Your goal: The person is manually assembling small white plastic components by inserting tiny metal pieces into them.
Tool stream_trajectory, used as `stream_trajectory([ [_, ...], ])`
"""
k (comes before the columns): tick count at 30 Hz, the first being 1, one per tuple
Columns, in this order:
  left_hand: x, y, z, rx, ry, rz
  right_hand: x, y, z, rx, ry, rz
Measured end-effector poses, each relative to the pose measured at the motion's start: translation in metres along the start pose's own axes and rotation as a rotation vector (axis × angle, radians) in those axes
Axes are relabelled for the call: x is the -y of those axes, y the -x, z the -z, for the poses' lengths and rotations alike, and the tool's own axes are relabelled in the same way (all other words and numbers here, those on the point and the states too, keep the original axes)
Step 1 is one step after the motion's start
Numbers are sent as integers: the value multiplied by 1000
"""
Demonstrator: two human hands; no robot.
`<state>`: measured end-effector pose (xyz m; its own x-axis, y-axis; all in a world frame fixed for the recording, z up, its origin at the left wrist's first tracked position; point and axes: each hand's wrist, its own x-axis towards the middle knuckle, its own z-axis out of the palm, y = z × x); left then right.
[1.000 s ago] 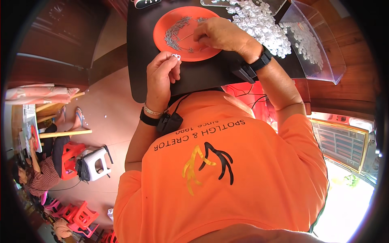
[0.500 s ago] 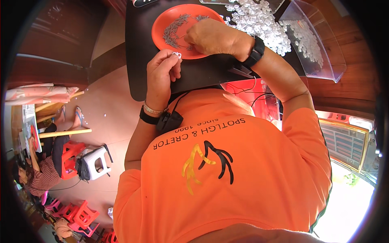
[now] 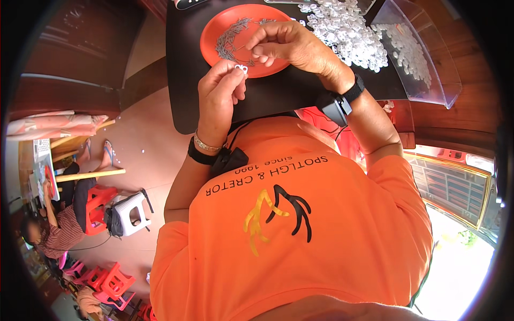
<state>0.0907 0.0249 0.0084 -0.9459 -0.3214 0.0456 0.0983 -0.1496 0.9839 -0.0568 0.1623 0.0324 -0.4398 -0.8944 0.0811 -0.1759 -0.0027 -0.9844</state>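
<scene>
My left hand (image 3: 222, 85) pinches a small white plastic clip (image 3: 241, 69) between thumb and fingertips, at the near rim of a round orange-red plate (image 3: 214, 68). A heap of thin grey nails (image 3: 227, 41) lies in a curved band on that plate. Above the plate's right half, my right hand (image 3: 281, 45) has thumb and forefinger brought together. A thin grey nail (image 3: 241, 47) juts out to the left from those fingertips. The two hands are a short way apart, and nail and clip do not touch.
White plastic clips (image 3: 350, 37) are heaped on the dark table (image 3: 184, 101) right of the plate. More fill a clear plastic tray (image 3: 447, 88) farther right. At left, a person (image 3: 61, 230) sits near plastic stools (image 3: 128, 214).
My right hand has risen off the nails and moved slightly right, its wrist turning, with a nail now showing at its fingertips. My left hand has shifted slightly right with the clip.
</scene>
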Motion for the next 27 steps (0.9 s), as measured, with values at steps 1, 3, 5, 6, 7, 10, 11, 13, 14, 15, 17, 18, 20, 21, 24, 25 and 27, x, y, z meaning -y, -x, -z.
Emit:
stream_trajectory([
  [1,-1,0,-1,-1,-7,-12,2,3,-4,-34,-125,0],
  [3,-1,0,-2,13,-6,-14,7,7,-10,-56,-149,-41],
  [5,-2,1,-2,20,-5,-18,9,8,-14,-71,-173,-80],
  [6,-3,1,-4,21,2,-24,9,9,-15,-53,-167,-80],
  [7,-4,2,-5,23,11,-29,9,10,-16,-36,-162,-79],
  [10,-4,1,-7,24,33,-34,3,10,-19,-2,-119,-16],
  [11,-4,1,-7,24,31,-33,3,10,-20,-3,-121,-15],
  [13,-3,1,-7,50,-1,-53,3,11,-22,0,-71,19],
  [14,-1,0,-5,50,-2,-52,4,11,-21,0,-72,19],
  [15,1,0,-3,71,-31,-67,5,11,-20,23,-44,2],
  [17,1,0,-4,93,-59,-81,5,12,-19,46,-16,-16],
  [18,-1,1,-6,68,-46,-69,4,11,-18,38,-20,-16],
  [20,-2,1,-8,42,-34,-56,3,11,-16,30,-24,-16],
  [21,-1,0,-7,42,-36,-57,4,11,-14,15,7,-28],
  [24,3,-1,-3,76,-68,-67,3,11,-17,5,98,-19],
  [25,4,-1,-2,107,-98,-75,3,11,-18,12,160,2],
  [27,3,0,-3,104,-116,-70,2,12,-19,9,172,0],
])
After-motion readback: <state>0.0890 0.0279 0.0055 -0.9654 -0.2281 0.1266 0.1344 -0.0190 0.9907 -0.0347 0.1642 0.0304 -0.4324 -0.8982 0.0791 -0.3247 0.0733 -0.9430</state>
